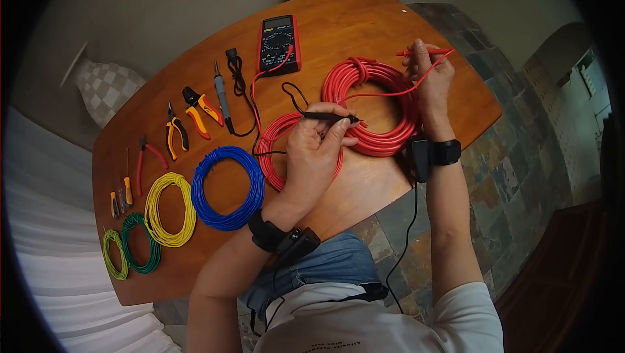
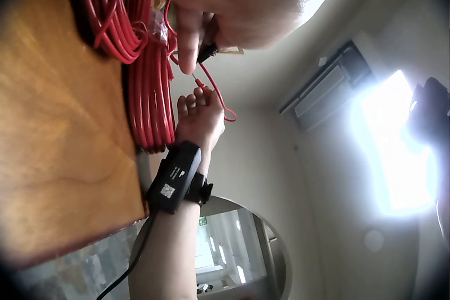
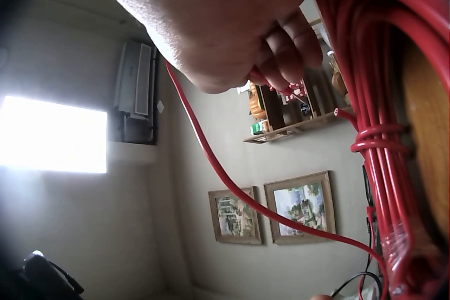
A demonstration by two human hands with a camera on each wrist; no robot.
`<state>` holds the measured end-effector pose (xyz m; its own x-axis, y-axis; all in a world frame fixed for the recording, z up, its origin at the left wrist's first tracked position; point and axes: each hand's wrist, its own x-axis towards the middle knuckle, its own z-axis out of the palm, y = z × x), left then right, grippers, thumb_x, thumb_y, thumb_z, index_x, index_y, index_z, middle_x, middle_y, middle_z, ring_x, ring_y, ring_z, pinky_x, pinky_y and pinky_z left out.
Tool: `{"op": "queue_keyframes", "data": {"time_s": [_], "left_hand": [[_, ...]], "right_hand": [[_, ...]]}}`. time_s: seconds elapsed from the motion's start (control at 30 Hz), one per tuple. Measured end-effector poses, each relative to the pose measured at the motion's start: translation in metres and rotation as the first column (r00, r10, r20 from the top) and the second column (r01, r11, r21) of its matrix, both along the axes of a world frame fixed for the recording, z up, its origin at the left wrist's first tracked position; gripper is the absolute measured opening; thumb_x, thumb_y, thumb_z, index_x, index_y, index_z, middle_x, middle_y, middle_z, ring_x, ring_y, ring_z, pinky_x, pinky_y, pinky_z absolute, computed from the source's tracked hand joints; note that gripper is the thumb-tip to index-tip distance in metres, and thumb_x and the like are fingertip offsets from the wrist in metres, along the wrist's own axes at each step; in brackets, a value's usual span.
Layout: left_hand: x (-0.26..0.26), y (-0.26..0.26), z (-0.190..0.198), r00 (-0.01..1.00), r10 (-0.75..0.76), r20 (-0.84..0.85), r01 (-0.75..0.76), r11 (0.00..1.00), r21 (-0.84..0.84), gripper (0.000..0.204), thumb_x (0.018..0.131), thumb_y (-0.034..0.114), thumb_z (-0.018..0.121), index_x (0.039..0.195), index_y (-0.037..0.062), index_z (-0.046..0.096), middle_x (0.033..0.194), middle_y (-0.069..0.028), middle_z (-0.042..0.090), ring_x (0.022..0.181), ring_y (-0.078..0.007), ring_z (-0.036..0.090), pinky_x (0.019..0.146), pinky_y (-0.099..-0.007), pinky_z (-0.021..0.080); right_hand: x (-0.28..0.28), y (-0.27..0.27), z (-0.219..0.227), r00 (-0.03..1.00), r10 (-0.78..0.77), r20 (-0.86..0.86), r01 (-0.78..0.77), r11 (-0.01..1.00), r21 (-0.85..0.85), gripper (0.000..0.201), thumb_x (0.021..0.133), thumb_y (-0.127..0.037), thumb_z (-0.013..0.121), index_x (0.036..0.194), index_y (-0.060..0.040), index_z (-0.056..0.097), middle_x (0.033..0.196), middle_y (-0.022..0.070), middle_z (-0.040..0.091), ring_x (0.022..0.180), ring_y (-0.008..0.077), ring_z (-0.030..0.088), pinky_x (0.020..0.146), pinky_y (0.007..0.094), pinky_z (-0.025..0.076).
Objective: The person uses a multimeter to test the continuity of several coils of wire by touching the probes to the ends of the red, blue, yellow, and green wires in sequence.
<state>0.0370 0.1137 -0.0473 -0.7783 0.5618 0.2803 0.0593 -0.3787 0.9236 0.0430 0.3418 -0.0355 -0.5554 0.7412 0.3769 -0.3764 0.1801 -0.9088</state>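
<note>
My left hand (image 1: 319, 141) pinches a black multimeter probe (image 1: 329, 117) over the edge of a large red wire coil (image 1: 374, 102); its tip points right. In the left wrist view the same fingers (image 2: 188, 40) hold the black probe (image 2: 207, 50) beside the red coil (image 2: 148, 82). My right hand (image 1: 430, 73) grips a red probe (image 1: 424, 52) above the coil's far right side, its red lead (image 1: 390, 92) running back to the multimeter (image 1: 278, 43). The right wrist view shows curled fingers (image 3: 285, 50), the red lead (image 3: 232, 180) and the red coil (image 3: 383, 124).
A smaller red coil (image 1: 277, 133) lies partly under my left hand. Blue (image 1: 228, 187), yellow (image 1: 170, 208), green (image 1: 140, 242) and yellow-green (image 1: 114, 254) coils lie along the wooden table (image 1: 364, 183), with pliers (image 1: 198, 111), cutters (image 1: 174, 130) and screwdrivers (image 1: 127, 190) behind them. Stone floor lies to the right.
</note>
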Motion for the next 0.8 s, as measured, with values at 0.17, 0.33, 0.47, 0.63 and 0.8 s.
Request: {"op": "queue_keyframes", "data": {"time_s": [0.17, 0.33, 0.47, 0.63, 0.8], "left_hand": [[0.003, 0.002, -0.002, 0.999, -0.048, 0.012, 0.048, 0.999, -0.020, 0.015, 0.092, -0.001, 0.049, 0.107, 0.0001, 0.051, 0.106, -0.0140, 0.061, 0.096, -0.0192, 0.063, 0.074, -0.0282, 0.058], [0.003, 0.004, -0.005, 0.999, -0.046, 0.000, 0.046, 0.997, -0.068, 0.014, 0.092, 0.000, 0.050, 0.106, -0.0003, 0.052, 0.105, -0.0133, 0.061, 0.096, -0.0181, 0.063, 0.072, -0.0272, 0.058], [0.003, 0.004, -0.006, 0.999, -0.037, -0.009, 0.036, 0.996, -0.087, 0.014, 0.092, 0.001, 0.051, 0.105, -0.0001, 0.053, 0.105, -0.0125, 0.061, 0.096, -0.0173, 0.063, 0.072, -0.0265, 0.057], [0.005, 0.006, -0.006, 1.000, -0.021, -0.002, 0.021, 0.997, -0.075, 0.013, 0.091, -0.002, 0.051, 0.103, 0.0013, 0.053, 0.099, -0.0085, 0.061, 0.092, -0.0141, 0.062, 0.071, -0.0254, 0.057], [0.005, 0.007, -0.007, 1.000, -0.012, 0.007, 0.012, 0.997, -0.073, 0.012, 0.091, -0.003, 0.050, 0.103, 0.0010, 0.051, 0.099, -0.0097, 0.060, 0.091, -0.0153, 0.063, 0.070, -0.0268, 0.057]], "right_hand": [[0.002, -0.004, 0.003, 0.999, -0.007, 0.033, 0.006, 1.000, 0.022, 0.023, 0.092, -0.022, 0.059, 0.084, -0.0006, 0.061, 0.064, 0.0053, 0.061, 0.046, 0.0084, 0.053, 0.041, 0.0209, 0.042], [-0.001, -0.003, -0.001, 0.998, 0.019, 0.063, -0.022, 0.999, 0.046, 0.023, 0.092, -0.022, 0.059, 0.084, -0.0001, 0.061, 0.063, 0.0053, 0.061, 0.046, 0.0085, 0.054, 0.040, 0.0211, 0.041], [-0.002, -0.007, -0.001, 0.988, 0.049, 0.144, -0.059, 0.996, 0.064, 0.023, 0.091, -0.021, 0.059, 0.085, 0.0010, 0.061, 0.063, 0.0055, 0.061, 0.047, 0.0087, 0.055, 0.040, 0.0212, 0.042], [0.001, -0.009, 0.002, 0.973, 0.067, 0.222, -0.085, 0.994, 0.072, 0.026, 0.091, -0.024, 0.059, 0.092, 0.0019, 0.061, 0.070, 0.0059, 0.063, 0.052, 0.0082, 0.056, 0.046, 0.0195, 0.045], [0.000, -0.012, 0.004, 0.982, 0.035, 0.188, -0.048, 0.997, 0.063, 0.023, 0.090, -0.021, 0.062, 0.086, 0.0024, 0.062, 0.064, 0.0063, 0.062, 0.047, 0.0091, 0.055, 0.041, 0.0216, 0.043]]}}
